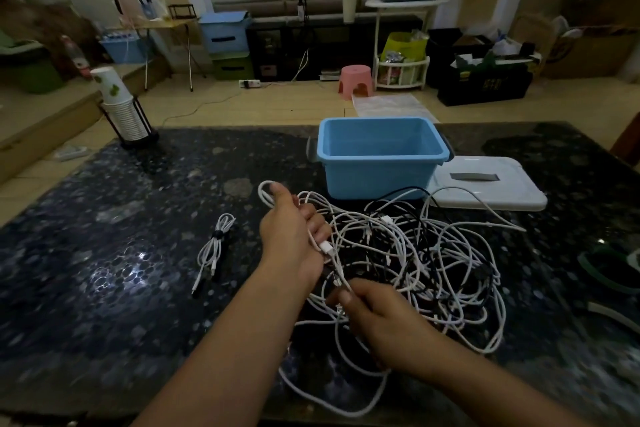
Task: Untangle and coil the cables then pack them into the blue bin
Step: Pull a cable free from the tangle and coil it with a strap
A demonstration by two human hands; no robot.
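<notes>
Dark speckled stone is making up the table (104, 253) where a person is working, with a dim, cluttered room lying behind it: a pink stool (356, 81) sitting on the floor and a stack of paper cups (119, 104) leaning in a black holder at the table's far left corner.

From the head view, the blue bin (379, 156) is standing open at the table's far side, with its white lid (485, 184) lying flat just to its right. A tangle of white and black cables (415, 260) is sprawling in front of the bin. The left hand (291, 236) is gripping a loop of white cable, fingers curled round it, with a white connector showing at the fingertips. The right hand (381, 319) is reaching into the near side of the tangle and seems to be pinching a white strand, though blur is making that hard to confirm. One coiled cable (214, 246), already tied, is lying apart on the left.
</notes>
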